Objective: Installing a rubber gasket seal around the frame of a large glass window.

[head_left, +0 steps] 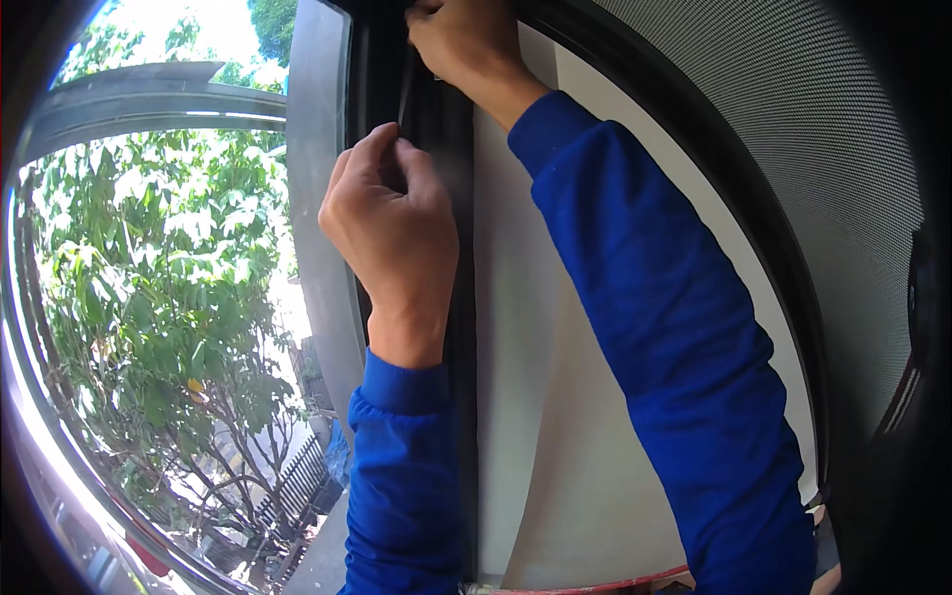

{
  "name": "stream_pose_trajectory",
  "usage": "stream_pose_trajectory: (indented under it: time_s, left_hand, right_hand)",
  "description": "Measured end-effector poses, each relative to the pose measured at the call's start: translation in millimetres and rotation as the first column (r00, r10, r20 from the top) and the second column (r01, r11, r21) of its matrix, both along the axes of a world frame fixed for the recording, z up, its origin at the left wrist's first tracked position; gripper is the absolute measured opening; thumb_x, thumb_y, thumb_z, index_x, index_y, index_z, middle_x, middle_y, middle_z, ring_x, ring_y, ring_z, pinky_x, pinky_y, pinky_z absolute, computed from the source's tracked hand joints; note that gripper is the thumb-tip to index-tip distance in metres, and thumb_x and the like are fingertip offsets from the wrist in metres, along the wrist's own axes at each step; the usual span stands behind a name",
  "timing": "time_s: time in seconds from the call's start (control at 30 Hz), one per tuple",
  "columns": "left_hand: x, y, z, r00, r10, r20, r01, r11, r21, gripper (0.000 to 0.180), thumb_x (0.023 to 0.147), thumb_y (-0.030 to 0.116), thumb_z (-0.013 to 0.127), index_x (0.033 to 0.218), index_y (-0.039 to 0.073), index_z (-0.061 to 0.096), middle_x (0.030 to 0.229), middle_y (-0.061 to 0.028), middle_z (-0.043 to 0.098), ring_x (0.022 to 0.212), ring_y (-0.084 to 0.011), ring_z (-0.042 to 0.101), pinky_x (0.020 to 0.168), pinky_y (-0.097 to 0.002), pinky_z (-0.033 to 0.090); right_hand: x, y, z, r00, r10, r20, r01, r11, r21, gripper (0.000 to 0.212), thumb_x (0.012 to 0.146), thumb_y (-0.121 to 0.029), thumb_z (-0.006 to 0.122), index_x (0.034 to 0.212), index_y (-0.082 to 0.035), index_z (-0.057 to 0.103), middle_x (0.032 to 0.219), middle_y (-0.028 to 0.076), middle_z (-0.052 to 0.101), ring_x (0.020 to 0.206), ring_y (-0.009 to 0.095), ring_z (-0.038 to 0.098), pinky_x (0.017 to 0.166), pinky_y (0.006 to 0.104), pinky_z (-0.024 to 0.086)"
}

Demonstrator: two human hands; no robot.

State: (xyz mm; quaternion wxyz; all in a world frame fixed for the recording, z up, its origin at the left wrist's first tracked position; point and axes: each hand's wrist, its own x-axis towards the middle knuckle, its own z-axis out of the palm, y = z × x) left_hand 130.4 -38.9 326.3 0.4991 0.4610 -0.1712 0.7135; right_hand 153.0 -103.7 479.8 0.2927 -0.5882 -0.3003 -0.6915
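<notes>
Holding both arms up before a black post (444,124), with the left sleeve (407,476) upright in front of it and the right sleeve (674,337) slanted in from its right. Pinching with the left hand (390,223) in front of the post, thumb and forefinger brought together at the lower end of a thin strand (405,91). Bending the right hand (471,45) over higher up the post, with fingers curled near the upper end of the strand; cannot tell whether clamped on it, given fingertips partly lost at the top of the view. Seeing the strand between the two hands, against the dark face of the post, nearly straight and apparently taut; too thin to identify as cord, wire or strip.

Judging from this, probably at the step of guiding or tensioning the strand along the post. Likely calling next for a firm pinch below, a careful hold above and an even pull, without letting the strand slip or twist.

Noting farther back, right of the post, a pale panel (595,456), then a curved rim (739,203) and grey mesh (783,109). Looking outside, left of the post, onto leafy shrubs (169,288) and, low down, a dark fence (293,481).
</notes>
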Motion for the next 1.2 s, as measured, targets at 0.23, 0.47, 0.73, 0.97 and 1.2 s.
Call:
stream_pose_trajectory:
  time_s: [0.23, 0.47, 0.73, 0.97, 1.2]
  left_hand:
    - [-8.7, -1.8, 0.1, 0.995, 0.053, -0.081, -0.044, 0.992, 0.116, 0.019, 0.087, 0.004, 0.063, 0.101, -0.007, 0.07, 0.089, -0.0202, 0.07, 0.076, -0.0321, 0.069, 0.071, -0.0359, 0.053]
    - [-0.6, -7.0, -1.2, 0.997, 0.078, -0.027, -0.075, 0.992, 0.096, 0.019, 0.087, 0.004, 0.063, 0.101, -0.007, 0.07, 0.089, -0.0198, 0.07, 0.075, -0.0305, 0.069, 0.07, -0.0364, 0.053]
    - [8.1, -2.5, -6.6, 0.994, 0.106, -0.031, -0.101, 0.985, 0.139, 0.025, 0.093, 0.009, 0.064, 0.112, -0.007, 0.068, 0.072, -0.0091, 0.07, 0.058, -0.0096, 0.064, 0.056, -0.023, 0.048]
    - [4.8, -4.2, -5.4, 0.991, 0.134, -0.01, -0.132, 0.983, 0.13, 0.023, 0.094, 0.006, 0.063, 0.112, -0.008, 0.067, 0.073, -0.0078, 0.069, 0.06, -0.0094, 0.065, 0.052, -0.0229, 0.051]
    - [3.4, -6.1, -5.1, 0.999, 0.001, -0.054, 0.003, 0.998, 0.067, 0.019, 0.089, 0.003, 0.064, 0.104, -0.007, 0.069, 0.082, -0.0156, 0.07, 0.06, -0.0186, 0.068, 0.059, -0.0306, 0.052]
  right_hand:
    - [-2.9, 14.4, -4.3, 1.0, -0.031, 0.001, 0.031, 0.985, 0.169, 0.017, 0.084, -0.016, 0.064, 0.084, -0.002, 0.073, 0.086, 0.021, 0.071, 0.085, 0.04, 0.07, 0.079, 0.0456, 0.056]
    - [2.0, 8.3, 2.2, 0.994, -0.086, 0.064, 0.08, 0.993, 0.085, 0.018, 0.085, -0.017, 0.064, 0.088, 0.0, 0.071, 0.092, 0.023, 0.07, 0.091, 0.04, 0.069, 0.082, 0.0461, 0.056]
    - [-1.4, 5.5, -1.9, 0.994, -0.074, -0.078, 0.073, 0.997, -0.019, 0.03, 0.086, -0.019, 0.065, 0.102, 0.006, 0.065, 0.102, 0.027, 0.069, 0.1, 0.043, 0.067, 0.088, 0.0474, 0.054]
    - [-3.1, 3.4, -0.4, 0.98, -0.156, -0.119, 0.151, 0.987, -0.051, 0.029, 0.085, -0.017, 0.065, 0.102, 0.007, 0.064, 0.109, 0.029, 0.066, 0.103, 0.043, 0.065, 0.092, 0.0469, 0.052]
    - [-19.2, -17.4, -25.4, 0.98, 0.196, -0.024, -0.198, 0.974, -0.112, 0.02, 0.089, -0.012, 0.061, 0.095, 0.007, 0.064, 0.102, 0.026, 0.067, 0.101, 0.043, 0.065, 0.087, 0.0434, 0.053]
